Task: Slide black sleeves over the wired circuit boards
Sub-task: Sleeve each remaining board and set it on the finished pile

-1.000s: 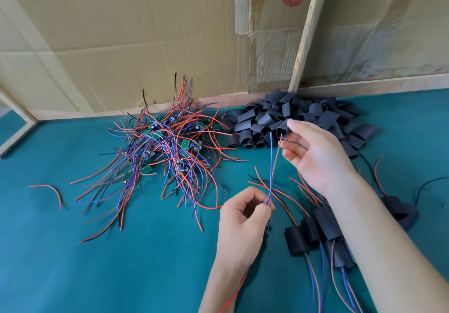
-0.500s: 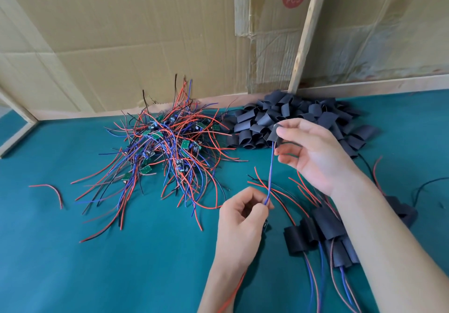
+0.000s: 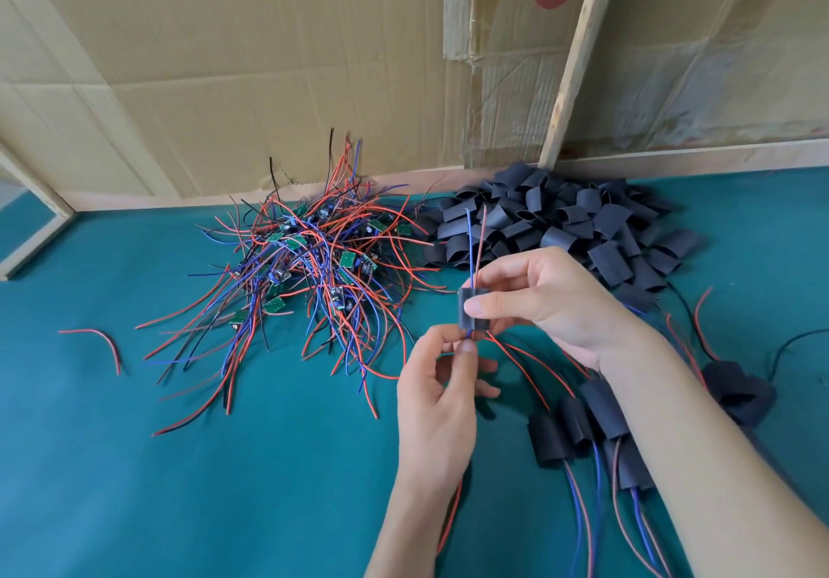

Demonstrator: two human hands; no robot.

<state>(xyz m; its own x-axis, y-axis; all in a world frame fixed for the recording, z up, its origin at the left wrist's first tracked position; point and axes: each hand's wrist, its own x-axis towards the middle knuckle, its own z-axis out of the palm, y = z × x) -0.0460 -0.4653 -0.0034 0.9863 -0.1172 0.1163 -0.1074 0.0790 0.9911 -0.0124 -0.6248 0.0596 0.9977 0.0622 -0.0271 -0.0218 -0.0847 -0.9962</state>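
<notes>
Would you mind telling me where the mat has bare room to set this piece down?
Bare mat lies near-left, between the wire tangle and the left hand. It's crowded around the sleeve pile and finished pieces.

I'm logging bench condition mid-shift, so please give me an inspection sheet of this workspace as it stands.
Surface: teal mat, no damage seen.
Job's things: tangled pile of wired circuit boards at centre; heap of black sleeves to its right; sleeved units lying near the right forearm.
Clutter: one stray red wire alone at far left.
Grippers: right hand pinches a black sleeve; left hand pinches the wires just below it.
Cables: blue and red leads stick up out of the held sleeve.
Surroundings: cardboard wall and a leaning wooden slat behind.
</notes>
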